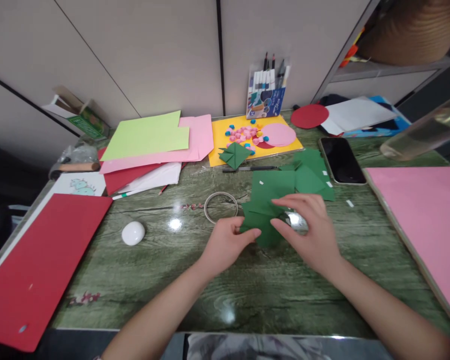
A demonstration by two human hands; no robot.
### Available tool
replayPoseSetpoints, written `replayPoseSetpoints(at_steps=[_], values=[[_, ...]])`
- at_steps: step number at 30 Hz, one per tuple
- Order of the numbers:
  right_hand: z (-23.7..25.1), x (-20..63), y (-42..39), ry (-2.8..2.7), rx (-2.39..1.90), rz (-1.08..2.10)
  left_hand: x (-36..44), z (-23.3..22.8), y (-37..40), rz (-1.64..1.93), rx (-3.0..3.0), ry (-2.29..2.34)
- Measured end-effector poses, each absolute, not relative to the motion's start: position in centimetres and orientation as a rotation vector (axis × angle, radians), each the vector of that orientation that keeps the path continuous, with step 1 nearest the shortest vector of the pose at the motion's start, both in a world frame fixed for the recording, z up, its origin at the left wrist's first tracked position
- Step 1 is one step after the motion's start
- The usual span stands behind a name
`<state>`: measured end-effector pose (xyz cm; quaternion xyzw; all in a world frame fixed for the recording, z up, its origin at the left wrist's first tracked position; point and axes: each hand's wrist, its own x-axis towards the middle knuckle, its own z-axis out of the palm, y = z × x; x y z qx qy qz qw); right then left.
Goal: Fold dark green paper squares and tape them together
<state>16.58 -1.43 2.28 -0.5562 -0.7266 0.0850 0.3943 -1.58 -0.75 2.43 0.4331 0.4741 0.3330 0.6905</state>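
The person's left hand (228, 241) pinches the left corner of a small folded piece of dark green paper (261, 220), thumb and fingers closed on its edge. The right hand (310, 231) lies on the same piece from the right side, fingers spread and pressing down on the paper, the thumb touching its lower edge. The piece rests on the green marbled table (195, 280), directly between the two hands, and both are equally near to it. Its long side seems to run from left to right. Just behind it lie more dark green paper squares (292, 177), and a thin round ring (220, 206) sits just to the left. A white egg-shaped object (133, 233) lies well apart, further left.
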Motion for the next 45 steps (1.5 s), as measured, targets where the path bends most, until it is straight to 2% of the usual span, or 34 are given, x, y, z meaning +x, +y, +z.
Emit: replayPoseSetpoints(at_steps=[6,26,45], values=[[1.8,17.0,-0.5,-1.792,-1.388,0.523,-1.7,2.2,-0.7,0.802,0.939,1.067],[1.8,16.3,-0.9,-1.726,-1.398,0.657,-1.5,2.0,-0.7,0.91,0.869,1.029],[1.3,15.8,-1.4,-1.698,-1.328,0.78,-1.3,2.3,-1.0,0.931,1.082,1.159]])
